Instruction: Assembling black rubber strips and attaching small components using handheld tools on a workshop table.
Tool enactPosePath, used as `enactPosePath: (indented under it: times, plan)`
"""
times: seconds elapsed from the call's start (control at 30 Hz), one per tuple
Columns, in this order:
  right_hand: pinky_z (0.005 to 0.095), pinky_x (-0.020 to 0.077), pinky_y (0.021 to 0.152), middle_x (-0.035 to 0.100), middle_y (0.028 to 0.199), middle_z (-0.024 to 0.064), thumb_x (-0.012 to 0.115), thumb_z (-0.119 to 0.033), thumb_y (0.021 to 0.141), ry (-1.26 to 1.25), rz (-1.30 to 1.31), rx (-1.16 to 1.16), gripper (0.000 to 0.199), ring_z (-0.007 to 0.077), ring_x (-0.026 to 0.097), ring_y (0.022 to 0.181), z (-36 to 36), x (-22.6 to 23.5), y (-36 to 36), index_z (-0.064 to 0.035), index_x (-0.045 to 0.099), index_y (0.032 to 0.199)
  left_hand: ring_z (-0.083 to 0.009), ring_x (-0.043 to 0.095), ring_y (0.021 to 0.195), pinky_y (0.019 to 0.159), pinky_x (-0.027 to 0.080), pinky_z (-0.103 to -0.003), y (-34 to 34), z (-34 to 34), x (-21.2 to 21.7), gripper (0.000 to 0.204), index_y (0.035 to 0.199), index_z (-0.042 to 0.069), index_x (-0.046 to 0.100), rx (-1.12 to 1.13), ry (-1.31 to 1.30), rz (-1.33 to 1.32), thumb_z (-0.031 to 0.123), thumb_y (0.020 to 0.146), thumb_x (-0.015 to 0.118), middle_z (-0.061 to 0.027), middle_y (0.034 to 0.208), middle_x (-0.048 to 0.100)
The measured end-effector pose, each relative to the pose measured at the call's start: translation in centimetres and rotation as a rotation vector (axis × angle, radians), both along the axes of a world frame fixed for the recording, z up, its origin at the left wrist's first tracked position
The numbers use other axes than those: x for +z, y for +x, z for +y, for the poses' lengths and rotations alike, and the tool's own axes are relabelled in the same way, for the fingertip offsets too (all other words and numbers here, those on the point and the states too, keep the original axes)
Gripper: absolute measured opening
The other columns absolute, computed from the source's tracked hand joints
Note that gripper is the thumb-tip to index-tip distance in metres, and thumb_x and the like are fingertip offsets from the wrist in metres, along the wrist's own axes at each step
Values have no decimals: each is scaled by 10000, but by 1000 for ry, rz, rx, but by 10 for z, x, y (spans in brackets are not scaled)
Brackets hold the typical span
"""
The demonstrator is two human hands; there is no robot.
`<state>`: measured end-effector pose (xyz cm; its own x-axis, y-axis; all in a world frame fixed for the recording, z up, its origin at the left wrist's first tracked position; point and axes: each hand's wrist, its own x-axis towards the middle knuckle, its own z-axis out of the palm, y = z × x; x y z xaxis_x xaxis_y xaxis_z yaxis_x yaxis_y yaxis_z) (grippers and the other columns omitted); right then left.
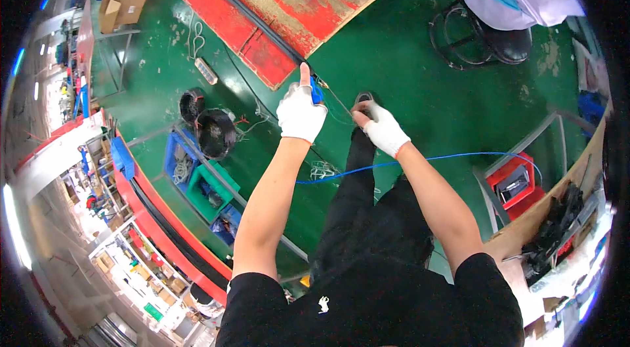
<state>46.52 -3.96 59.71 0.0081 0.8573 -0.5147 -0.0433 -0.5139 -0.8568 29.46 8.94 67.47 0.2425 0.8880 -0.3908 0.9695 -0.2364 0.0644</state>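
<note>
My left hand (pixel 302 114), in a white glove with bare fingertips, is closed at the near corner of the red worktable. A blue object (pixel 317 92), perhaps a tool handle, shows in its grip. One bare digit points up against the end of a long black strip (pixel 249 16) lying along the table. My right hand (pixel 384 129), gloved the same way, is pinched to the right of the left one. From its fingertips a thin wire-like strand (pixel 339 99) runs toward the strip's end. The grip's inner side is hidden.
A blue hose (pixel 426 158) crosses below my hands. Left on the green floor are black coils (pixel 215 134), a power strip (pixel 205 71) and a frame with a green bin (pixel 213 186). A stool (pixel 505 45) and seated person are upper right; a red bin (pixel 515 180) is right.
</note>
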Motion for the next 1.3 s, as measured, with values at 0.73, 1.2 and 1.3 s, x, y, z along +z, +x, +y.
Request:
enactPosePath:
  times: [0.73, 1.2, 1.3]
  plan:
    - [409, 557, 653, 713, 882, 181, 762, -120, 967, 106, -130, -68, 300, 328, 720, 698, -64, 40, -47, -49, 535, 1151, -371, 725, 949, 866, 590, -474, -12, 8, -12, 1023, 1667, 67, 306, -82, 30, -37, 161, 769, 787, -204, 1052, 686]
    - [396, 573, 813, 714, 955, 144, 580, -130, 1029, 228, -15, 140, 183, 259, 719, 895, -13, 60, -19, -47, 704, 1135, -397, 710, 874, 797, 590, -500, -24, -1, -29, 1060, 1683, 92, 285, -122, 111, -185, 107, 749, 785, -194, 974, 663]
    - [450, 601, 815, 732, 1105, 179, 620, -69, 963, 287, -312, 182, 232, 391, 730, 937, -41, 54, -73, -89, 733, 1164, -398, 701, 840, 770, 588, -506, -20, -2, -28, 1063, 1683, 96, 290, -133, 156, -201, 96, 744, 788, -191, 947, 656]
